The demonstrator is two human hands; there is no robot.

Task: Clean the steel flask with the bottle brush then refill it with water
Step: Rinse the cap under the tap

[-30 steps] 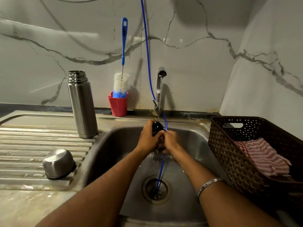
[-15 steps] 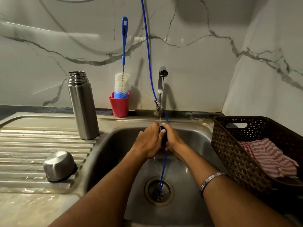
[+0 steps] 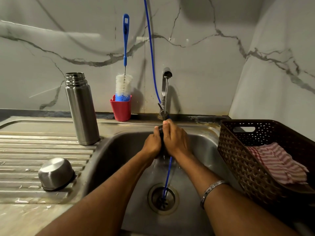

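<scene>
Under the running chrome tap (image 3: pixel 166 86), left hand (image 3: pixel 152 145) and right hand (image 3: pixel 176 139) curl their fingers around a small black object (image 3: pixel 160 132), while the uncapped cylindrical steel flask (image 3: pixel 81 109) stands upright on the counter (image 3: pixel 25 150), left of the sink (image 3: pixel 110 150).

A ribbed steel drainboard (image 3: pixel 25 150) carries the open steel flask (image 3: pixel 81 109) upright at its 1 o'clock corner, a steel cap (image 3: pixel 56 173) dome-up toward 5 o'clock, and a red cup (image 3: pixel 121 109) on the back ledge.
</scene>
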